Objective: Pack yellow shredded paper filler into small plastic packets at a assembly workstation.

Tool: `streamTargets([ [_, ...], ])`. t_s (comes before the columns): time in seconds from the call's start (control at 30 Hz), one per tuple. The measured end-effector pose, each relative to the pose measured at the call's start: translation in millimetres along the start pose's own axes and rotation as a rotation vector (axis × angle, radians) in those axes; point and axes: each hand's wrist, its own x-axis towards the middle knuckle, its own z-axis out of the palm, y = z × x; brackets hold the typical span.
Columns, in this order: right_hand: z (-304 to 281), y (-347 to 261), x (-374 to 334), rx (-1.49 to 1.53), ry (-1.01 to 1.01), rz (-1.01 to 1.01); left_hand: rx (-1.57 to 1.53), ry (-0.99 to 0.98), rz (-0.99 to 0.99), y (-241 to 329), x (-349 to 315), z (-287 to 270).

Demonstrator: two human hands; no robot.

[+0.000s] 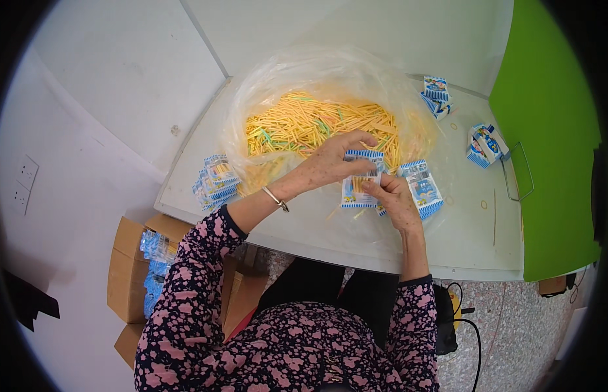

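A small blue-and-white clear-windowed packet (360, 194) with yellow sticks inside is held over the table's near half. My right hand (399, 204) pinches its right side, thumb on the front. My left hand (331, 161) is at the packet's upper part, its index finger bent above the top edge and its thumb apart across the front. Just beyond my hands, a large clear plastic bag (330, 65) lies open, full of thin yellow sticks (297, 121) with some green and pinkish ones. Beside my right hand lies a stack of similar packets (423, 188).
More packets lie in a pile (216, 181) at the table's left edge, at the back right (436, 98) and by a wire stand (521, 175). A green panel (546, 130) borders the right. Below left, an open carton (126, 251) holds blue packets (155, 287). Rubber bands (484, 204) lie at right.
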Motion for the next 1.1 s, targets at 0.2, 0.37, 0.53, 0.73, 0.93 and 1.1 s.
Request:
streamTargets([
  [0.2,5,-5,-2,0.038,0.013,-0.043,0.115,-0.083,0.051,2,6,-1],
  [0.37,4,-9,-5,0.004,-0.028,0.048,0.054,-0.101,0.114,3,5,2],
  [0.53,2,-3,-2,0.052,-0.077,0.039,0.118,-0.151,0.109,3,5,0],
  [0.73,-2,-5,-4,0.050,-0.138,0.078,0.088,-0.138,0.128,3,1,-1],
  [0.93,2,2,-3,0.079,-0.168,0.077,0.204,-0.126,0.081,3,-2,3],
  [1.1,-4,-4,-3,0.039,0.018,0.031,-0.041,-0.188,0.002,5,0,-9],
])
